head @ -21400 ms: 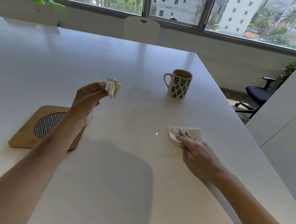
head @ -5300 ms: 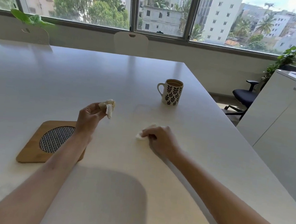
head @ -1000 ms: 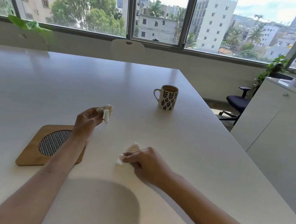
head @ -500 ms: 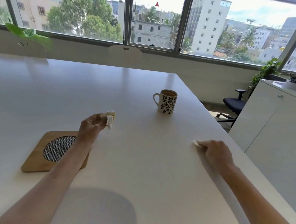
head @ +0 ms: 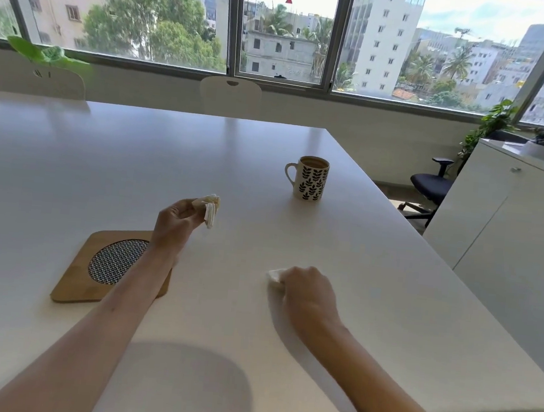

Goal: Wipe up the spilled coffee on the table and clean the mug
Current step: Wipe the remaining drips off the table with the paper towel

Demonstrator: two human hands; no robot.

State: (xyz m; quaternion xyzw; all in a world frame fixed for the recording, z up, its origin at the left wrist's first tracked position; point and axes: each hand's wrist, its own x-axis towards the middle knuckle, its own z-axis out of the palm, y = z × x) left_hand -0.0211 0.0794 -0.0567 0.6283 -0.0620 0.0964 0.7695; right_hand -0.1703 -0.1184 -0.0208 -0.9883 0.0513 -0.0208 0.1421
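Observation:
A white mug (head: 311, 178) with a black leaf pattern stands upright on the white table (head: 69, 159), coffee inside, handle to the left. My left hand (head: 176, 221) is raised above the table and pinches a crumpled, stained tissue (head: 210, 208). My right hand (head: 305, 292) presses a white tissue (head: 274, 276) flat on the table, well in front of the mug; only the tissue's left edge shows. I see no coffee stain on the table surface.
A wooden trivet (head: 105, 266) with a woven centre lies under my left forearm. Two white chairs (head: 229, 97) stand at the far side. The table's right edge faces a white cabinet (head: 510, 235) and a black office chair (head: 430, 188).
My right hand slid the tissue left across the table, back from near the right edge toward the middle. My left hand kept its crumpled tissue raised in the same spot.

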